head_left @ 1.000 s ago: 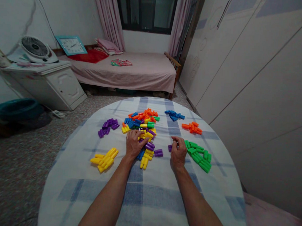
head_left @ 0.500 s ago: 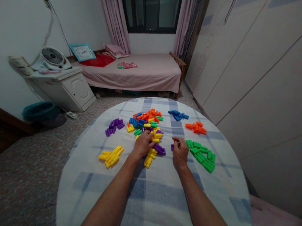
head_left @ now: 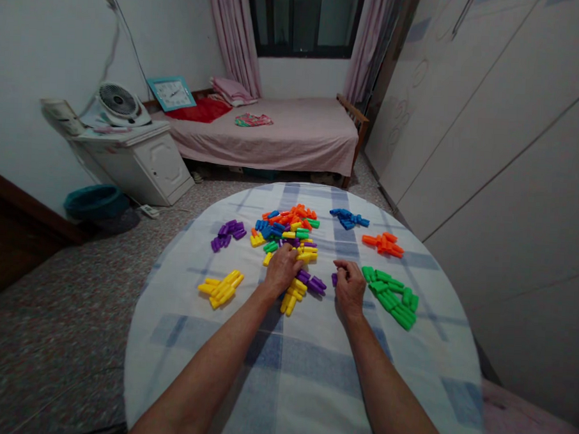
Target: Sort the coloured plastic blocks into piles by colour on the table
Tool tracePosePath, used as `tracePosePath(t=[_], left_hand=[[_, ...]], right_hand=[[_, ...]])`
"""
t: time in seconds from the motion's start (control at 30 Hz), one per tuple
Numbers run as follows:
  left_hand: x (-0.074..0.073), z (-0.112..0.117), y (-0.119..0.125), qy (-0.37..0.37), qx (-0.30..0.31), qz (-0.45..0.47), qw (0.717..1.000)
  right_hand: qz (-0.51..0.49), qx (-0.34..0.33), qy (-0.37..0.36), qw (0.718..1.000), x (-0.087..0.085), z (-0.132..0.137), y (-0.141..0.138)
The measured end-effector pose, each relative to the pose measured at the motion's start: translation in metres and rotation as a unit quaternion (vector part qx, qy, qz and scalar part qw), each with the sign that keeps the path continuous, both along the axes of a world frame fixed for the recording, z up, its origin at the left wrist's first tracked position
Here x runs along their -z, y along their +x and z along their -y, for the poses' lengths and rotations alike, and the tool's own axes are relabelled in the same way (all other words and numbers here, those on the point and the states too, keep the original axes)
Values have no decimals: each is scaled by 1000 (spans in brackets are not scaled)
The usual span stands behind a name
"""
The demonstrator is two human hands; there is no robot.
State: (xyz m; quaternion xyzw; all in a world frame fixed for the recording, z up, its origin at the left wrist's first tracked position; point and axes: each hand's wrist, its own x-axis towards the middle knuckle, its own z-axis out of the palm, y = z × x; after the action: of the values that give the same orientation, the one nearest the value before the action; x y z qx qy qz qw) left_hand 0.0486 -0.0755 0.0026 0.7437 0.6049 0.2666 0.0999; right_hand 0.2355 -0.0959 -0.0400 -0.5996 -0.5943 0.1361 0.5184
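Round table with a white-and-blue checked cloth (head_left: 306, 384), centre and lower frame, bearing plastic pieces in several colours. Mixed pile (head_left: 275, 230), just above centre of the cloth's visible area: orange, blue, green, yellow and purple pieces jumbled together, orange mostly at its upper edge. Left hand (head_left: 282, 269), frame centre: laid over the lower part of the pile, fingers bent downward; whether they grip a piece cannot be told. Yellow cluster (head_left: 293, 296), just below that hand; purple strip (head_left: 311, 282), just to its right. Right hand (head_left: 350, 287), right of centre: fingers curled inward, a purple piece (head_left: 335, 280) showing at its left edge; whether pinched or merely beside the fingers, cannot be told. Single-colour groups around the pile: purple group (head_left: 230, 230), to its left; yellow group (head_left: 223, 291), lower left of it; blue group (head_left: 349, 218), upper right; orange group (head_left: 383, 244), below the blue; green group (head_left: 390, 299), just right of the right hand and the longest of the set. Surroundings: bed (head_left: 293, 127), top centre, with pink cover; blue-framed clock (head_left: 173, 93) and white fan (head_left: 119, 102), upper left; pale wardrobe (head_left: 503, 162), upper right.
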Motion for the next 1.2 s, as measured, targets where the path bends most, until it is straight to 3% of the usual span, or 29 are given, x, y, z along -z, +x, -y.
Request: tracePosePath(t=[0.13,0.27,0.37,0.5,0.6,0.7,0.77,0.93,1.1,1.2], left_hand=[[-10,9,-26,61,-11,104,993],[-21,25,-76,46,-37,196,979],[-24,44,-118,54,-87,200,974],[-14,67,-168,52,-179,175,967],[3,80,-193,-6,-231,202,952],[18,87,-204,-59,-241,214,945],[24,89,-203,-54,-250,201,946],[26,86,-192,-22,-288,160,944],[29,67,-191,39,-239,47,969],[32,56,-192,12,-190,20,981]], right_hand=[[-9,1,12,1000,1,0,0],[-22,-3,18,1000,2,-2,0],[-23,-5,11,1000,2,-2,0],[-21,-4,5,1000,0,-1,0],[-20,-3,2,1000,-2,-1,0],[-18,-4,1,1000,-3,-1,-1],[-16,-2,-3,1000,-3,0,-1],[-21,-6,-8,1000,-2,0,-1],[-20,-12,-8,1000,1,-3,0],[-23,-12,-8,1000,2,-3,0]])
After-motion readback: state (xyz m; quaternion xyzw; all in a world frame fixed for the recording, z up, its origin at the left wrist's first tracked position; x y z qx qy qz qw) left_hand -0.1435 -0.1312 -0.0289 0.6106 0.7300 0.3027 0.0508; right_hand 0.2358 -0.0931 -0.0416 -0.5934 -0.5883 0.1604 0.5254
